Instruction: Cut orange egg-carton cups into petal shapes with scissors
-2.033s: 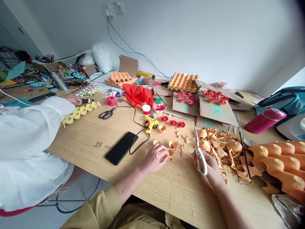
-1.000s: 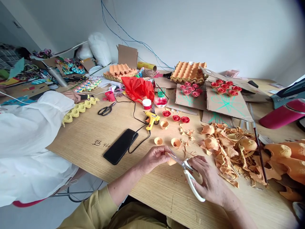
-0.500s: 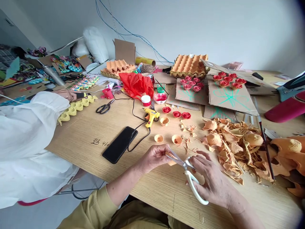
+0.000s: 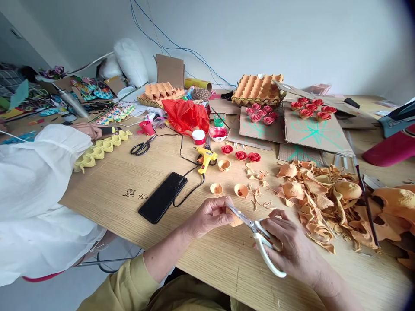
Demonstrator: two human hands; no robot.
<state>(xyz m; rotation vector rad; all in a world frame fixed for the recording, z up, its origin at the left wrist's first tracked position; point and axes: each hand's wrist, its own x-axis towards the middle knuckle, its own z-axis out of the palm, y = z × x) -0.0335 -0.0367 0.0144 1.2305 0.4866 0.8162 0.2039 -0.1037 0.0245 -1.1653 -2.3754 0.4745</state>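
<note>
My left hand [image 4: 209, 214] pinches a small orange egg-carton cup piece [image 4: 235, 221] just above the wooden table [image 4: 113, 190]. My right hand [image 4: 288, 248] grips white-handled scissors [image 4: 259, 235], whose blades reach left into that piece. Two trimmed orange cups [image 4: 241, 190] lie just beyond my hands, with curled offcuts beside them. Three red paper roses [image 4: 240, 154] sit further back. A heap of orange carton scraps [image 4: 320, 194] lies to the right.
A black phone [image 4: 163, 197] and a yellow glue gun [image 4: 205, 156] lie left of centre. Another person in a white sleeve [image 4: 39, 190] works at the left over a yellow carton strip [image 4: 100, 147]. Cardboard sheets with red roses [image 4: 311, 129], egg trays [image 4: 257, 88] and a pink bottle [image 4: 391, 149] stand behind.
My left hand picked the cup piece up off the table. My right hand swung the scissors from upright round to the left, and their blades have closed in on the piece.
</note>
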